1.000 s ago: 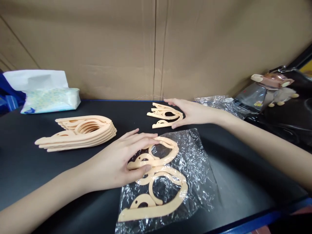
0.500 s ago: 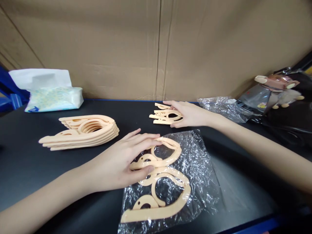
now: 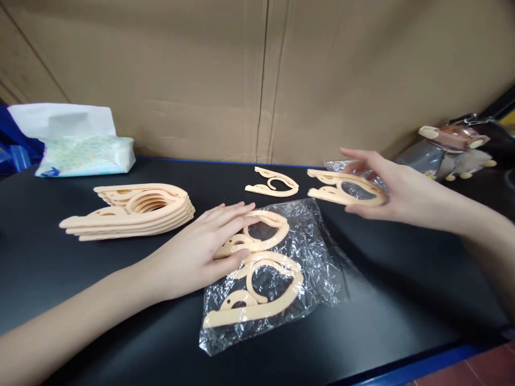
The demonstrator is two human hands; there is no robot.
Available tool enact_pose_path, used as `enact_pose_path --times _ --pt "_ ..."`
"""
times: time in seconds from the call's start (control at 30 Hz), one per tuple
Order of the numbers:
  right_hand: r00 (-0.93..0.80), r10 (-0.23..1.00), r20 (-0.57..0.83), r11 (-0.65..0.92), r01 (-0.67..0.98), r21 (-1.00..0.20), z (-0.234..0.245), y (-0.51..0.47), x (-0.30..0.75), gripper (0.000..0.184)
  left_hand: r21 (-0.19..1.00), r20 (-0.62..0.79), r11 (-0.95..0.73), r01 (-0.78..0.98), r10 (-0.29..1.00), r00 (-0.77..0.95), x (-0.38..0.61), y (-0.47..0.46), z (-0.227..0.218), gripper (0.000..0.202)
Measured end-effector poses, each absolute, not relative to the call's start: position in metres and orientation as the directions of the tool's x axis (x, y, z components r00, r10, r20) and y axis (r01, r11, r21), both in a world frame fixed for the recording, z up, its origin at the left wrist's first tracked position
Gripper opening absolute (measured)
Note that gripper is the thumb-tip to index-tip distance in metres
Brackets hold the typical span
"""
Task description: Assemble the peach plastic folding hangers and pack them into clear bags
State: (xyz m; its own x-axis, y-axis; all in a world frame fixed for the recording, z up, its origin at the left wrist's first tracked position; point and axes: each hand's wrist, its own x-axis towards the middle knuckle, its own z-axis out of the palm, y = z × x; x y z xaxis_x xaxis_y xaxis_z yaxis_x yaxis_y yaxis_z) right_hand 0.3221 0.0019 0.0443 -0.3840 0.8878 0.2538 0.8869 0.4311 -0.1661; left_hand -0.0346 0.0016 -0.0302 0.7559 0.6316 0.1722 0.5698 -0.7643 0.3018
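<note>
My left hand [image 3: 201,252] lies flat, fingers stretched out, on a clear plastic bag [image 3: 322,268]. Two cream folded clothes hangers are inside it, the nearer hanger [image 3: 257,313] in full view and the farther one partly under my fingers. At the right, my right hand [image 3: 386,185] grips another folded hanger [image 3: 333,195] by its rounded end, between thumb and fingers, just above the table. A single folded hanger [image 3: 277,192] rests behind the bag. Left of my left hand is a stack of folded hangers [image 3: 132,214].
A tissue pack [image 3: 86,155] stands at the back left of the black table [image 3: 132,343]. Cardboard [image 3: 181,80] rises behind. At the right back are crumpled clear plastic and a transparent bag with a plush toy [image 3: 454,147].
My right hand has moved right with one hanger, leaving a single hanger where it was reaching. The bag has shifted slightly under my left hand, which stays on it.
</note>
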Motion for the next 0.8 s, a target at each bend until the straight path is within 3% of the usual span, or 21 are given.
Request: enact_pose_path --times 0.27,0.47,0.8 --pt "-0.498 0.860 0.107 0.510 0.837 -0.200 0.024 -0.054 0.342 0.092 0.284 0.190 -0.788 0.546 0.604 0.774 -0.029 -0.003 -0.030 0.050" --pt "-0.549 0.826 0.127 0.562 0.786 -0.257 0.017 -0.062 0.321 0.096 0.282 0.202 -0.792 0.542 0.601 0.773 -0.024 -0.014 -0.026 0.050" --pt "-0.620 0.782 0.057 0.587 0.704 -0.400 0.002 -0.056 0.297 0.093 0.387 0.230 -0.771 0.506 0.612 0.756 -0.025 -0.015 -0.034 0.049"
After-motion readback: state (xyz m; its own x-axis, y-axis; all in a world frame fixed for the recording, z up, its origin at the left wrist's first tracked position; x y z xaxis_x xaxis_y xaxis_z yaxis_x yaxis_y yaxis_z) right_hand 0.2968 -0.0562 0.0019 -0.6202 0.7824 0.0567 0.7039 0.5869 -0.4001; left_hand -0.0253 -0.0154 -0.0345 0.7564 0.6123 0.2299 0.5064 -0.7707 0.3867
